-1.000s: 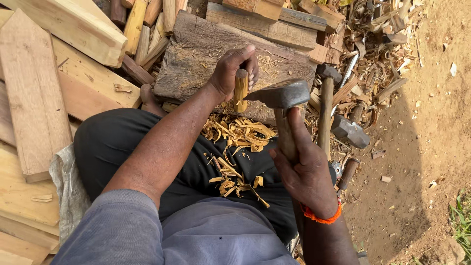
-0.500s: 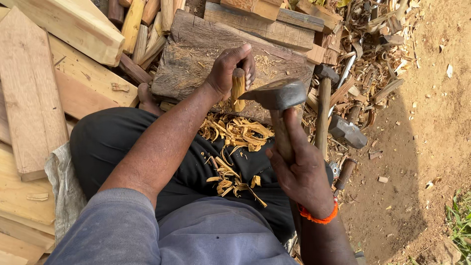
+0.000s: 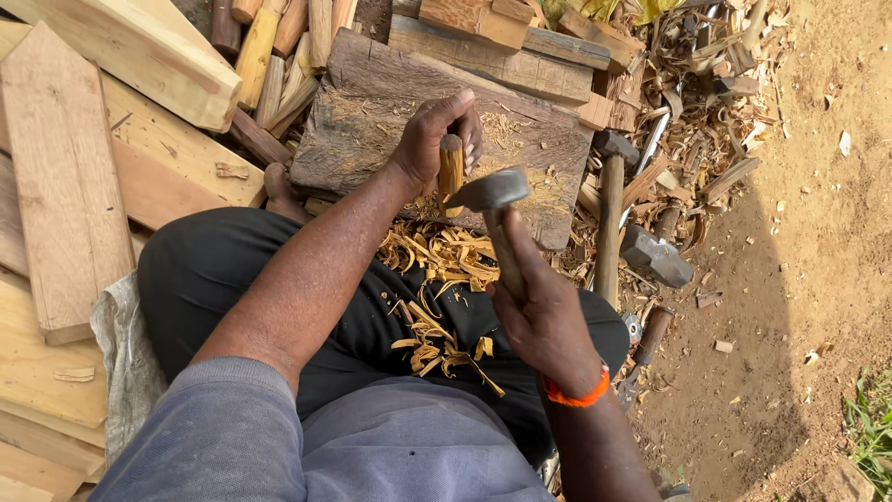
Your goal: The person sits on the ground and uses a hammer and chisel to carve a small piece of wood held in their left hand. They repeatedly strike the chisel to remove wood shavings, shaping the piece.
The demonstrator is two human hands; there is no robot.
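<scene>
Gripping a short wooden peg [image 3: 451, 169], the left hand [image 3: 429, 141] stands it upright on the far side of the scene, on a worn chopping block [image 3: 372, 112]. The fingers wrap the peg's upper part, so its round top shows just past the knuckles and its lower end pokes out below the palm, towards the near edge of the block. The right hand [image 3: 548, 316] is closed around the handle of an adze [image 3: 491, 192], low on the shaft, near the person's lap. The dark metal head sits far from that grip, at the far end of the handle, and lies just right of the peg, touching or almost touching its side; which of the two cannot be told. An orange band [image 3: 578, 395] circles the right wrist.

Curled yellow shavings [image 3: 437, 279] litter the dark trousers between the two arms. Pale planks [image 3: 65, 186] lie to the left, with round sticks [image 3: 269, 46] beyond them. Right of the block, a hammer [image 3: 610, 214] lies with its head far and its handle pointing near, and another heavy tool head [image 3: 656, 256] rests beside it among bark scraps on bare dirt.
</scene>
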